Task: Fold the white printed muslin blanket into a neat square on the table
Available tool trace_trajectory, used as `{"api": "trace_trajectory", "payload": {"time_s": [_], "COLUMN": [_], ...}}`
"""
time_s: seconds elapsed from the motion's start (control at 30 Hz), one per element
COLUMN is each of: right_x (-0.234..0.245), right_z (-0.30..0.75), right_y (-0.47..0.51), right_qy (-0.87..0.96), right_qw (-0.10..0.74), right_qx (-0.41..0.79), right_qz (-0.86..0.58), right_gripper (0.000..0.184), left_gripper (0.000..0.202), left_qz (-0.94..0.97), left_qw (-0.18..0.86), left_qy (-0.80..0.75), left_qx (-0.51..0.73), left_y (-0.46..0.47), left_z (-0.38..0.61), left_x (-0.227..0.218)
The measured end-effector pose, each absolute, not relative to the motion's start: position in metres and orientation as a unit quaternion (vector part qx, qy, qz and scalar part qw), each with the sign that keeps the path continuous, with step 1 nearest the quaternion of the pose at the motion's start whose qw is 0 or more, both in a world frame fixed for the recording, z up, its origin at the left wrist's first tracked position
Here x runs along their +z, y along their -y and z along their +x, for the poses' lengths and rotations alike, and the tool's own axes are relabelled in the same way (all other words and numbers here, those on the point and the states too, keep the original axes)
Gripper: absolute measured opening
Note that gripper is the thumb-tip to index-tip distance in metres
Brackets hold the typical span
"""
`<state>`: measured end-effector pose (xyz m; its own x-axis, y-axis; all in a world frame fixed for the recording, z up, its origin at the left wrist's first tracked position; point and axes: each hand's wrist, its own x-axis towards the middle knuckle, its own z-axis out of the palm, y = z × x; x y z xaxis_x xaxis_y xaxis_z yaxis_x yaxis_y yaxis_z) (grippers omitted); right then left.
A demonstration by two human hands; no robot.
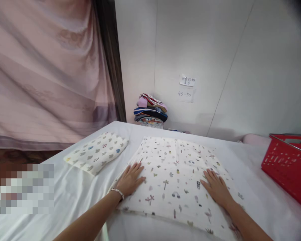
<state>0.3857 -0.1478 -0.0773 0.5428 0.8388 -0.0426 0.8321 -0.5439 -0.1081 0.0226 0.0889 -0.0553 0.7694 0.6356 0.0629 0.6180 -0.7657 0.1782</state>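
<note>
A white cloth [175, 180] printed with small palm trees, rainbows and plants lies spread in folded layers on the white-covered table [82, 197]. My left hand [130, 178] rests flat near its left edge, fingers spread, with a bracelet at the wrist. On the right side of the same cloth, my right hand [217, 188] lies palm down with its fingers apart. Neither hand grips anything. To the left of the cloth sits a smaller folded cloth [97, 152] with grey, blue and red motifs.
At the right edge stands a red plastic basket [288, 167] with a metal handle. Beyond the far table edge rises a stack of folded clothes [151, 110] against the wall. Handwritten paper notes [187, 88] are stuck there. A pink curtain [45, 73] hangs at the left.
</note>
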Motion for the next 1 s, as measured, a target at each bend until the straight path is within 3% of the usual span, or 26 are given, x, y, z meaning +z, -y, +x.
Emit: {"api": "trace_trajectory", "payload": {"time_s": [0.2, 0.4, 0.67, 1.0], "right_x": [-0.095, -0.086, -0.053, -0.065], "right_z": [0.391, 0.395, 0.433, 0.53], "right_y": [0.153, 0.144, 0.042, 0.012], "right_qy": [0.488, 0.476, 0.491, 0.382], "right_qw": [0.071, 0.074, 0.07, 0.085], "right_qx": [0.016, 0.058, 0.051, 0.075], "right_qz": [-0.87, -0.875, -0.867, -0.917], "right_gripper": [0.064, 0.064, 0.063, 0.063], "left_gripper": [0.058, 0.061, 0.064, 0.069], "left_qz": [0.92, 0.923, 0.924, 0.91], "left_qw": [0.147, 0.115, 0.062, 0.054], "left_qy": [-0.361, -0.363, -0.375, -0.407], "left_qx": [0.035, 0.053, 0.04, 0.059], "left_y": [-0.112, -0.149, -0.207, -0.238], "left_z": [0.043, 0.118, 0.192, 0.179], "left_x": [-0.033, -0.019, -0.039, -0.069]}}
